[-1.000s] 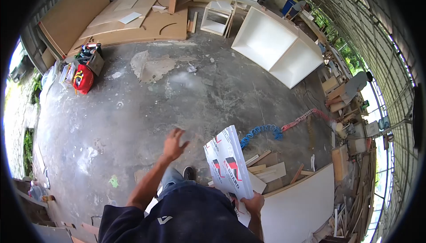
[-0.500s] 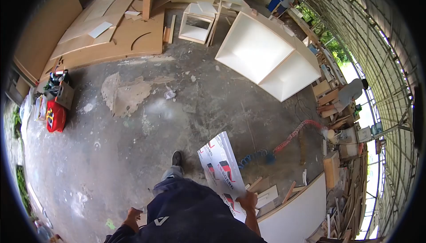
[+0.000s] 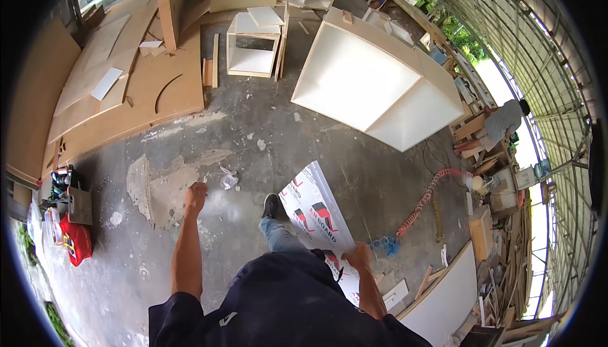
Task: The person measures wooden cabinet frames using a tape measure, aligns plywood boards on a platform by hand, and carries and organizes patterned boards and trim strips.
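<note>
White, long and flat, the printed panel with red-and-black logos (image 3: 315, 214) stands tilted at lower centre, its lower end hidden behind the navy shirt (image 3: 278, 302) and the right forearm. Dark corners of the round view cut off the brown wooden sheet (image 3: 44, 94) at left, and the blue coiled hose (image 3: 385, 244) beside the panel is blurred. At far right, a person in a grey top (image 3: 502, 122) bends over timber pieces, hands hard to make out.

At upper right, the large two-compartment wooden cabinet with a white interior (image 3: 358, 71) lies with its open side towards the camera. The small pale open-fronted box (image 3: 253, 51) at upper centre bears white boards on top. At left, the grey toolbox (image 3: 80, 205) holds dark tools too small to identify, beside the red fabric bag (image 3: 76, 239).

The right hand (image 3: 358, 256) has its fingers clamped on the panel's right edge, elbow bent close to the body. The left arm reaches forward at centre left, the left hand (image 3: 196, 197) above the grey concrete floor (image 3: 253, 163), fingers curled together.
</note>
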### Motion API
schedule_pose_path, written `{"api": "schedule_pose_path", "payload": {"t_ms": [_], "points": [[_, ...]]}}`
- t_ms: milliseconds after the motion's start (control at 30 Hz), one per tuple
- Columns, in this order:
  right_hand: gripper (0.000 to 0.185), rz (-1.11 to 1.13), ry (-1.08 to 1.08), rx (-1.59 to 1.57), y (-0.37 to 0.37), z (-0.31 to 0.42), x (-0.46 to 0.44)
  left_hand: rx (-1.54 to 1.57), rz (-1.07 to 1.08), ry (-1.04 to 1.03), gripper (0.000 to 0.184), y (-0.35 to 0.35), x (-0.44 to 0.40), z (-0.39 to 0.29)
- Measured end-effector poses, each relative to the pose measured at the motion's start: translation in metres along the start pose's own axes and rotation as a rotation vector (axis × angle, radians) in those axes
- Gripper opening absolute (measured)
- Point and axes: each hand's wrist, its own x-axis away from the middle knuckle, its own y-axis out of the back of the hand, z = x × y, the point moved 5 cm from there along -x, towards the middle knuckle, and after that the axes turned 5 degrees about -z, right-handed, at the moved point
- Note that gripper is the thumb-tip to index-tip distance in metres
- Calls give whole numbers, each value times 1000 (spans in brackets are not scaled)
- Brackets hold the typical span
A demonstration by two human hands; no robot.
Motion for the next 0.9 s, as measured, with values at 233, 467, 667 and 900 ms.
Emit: {"api": "schedule_pose_path", "payload": {"t_ms": [233,467,667,900], "points": [[45,90,81,30,4,78,-211,32,10,366,21,-55,-72,60],[43,127,86,148,-15,169,-400,-123,-104,983,23,-30,-21,123],[42,174,193,106,-40,229,-559,-197,-165,1189,22,-48,-56,101],[43,150,208,185,-69,277,-732,-210,-177,603,28,-85,-315,1]]}}
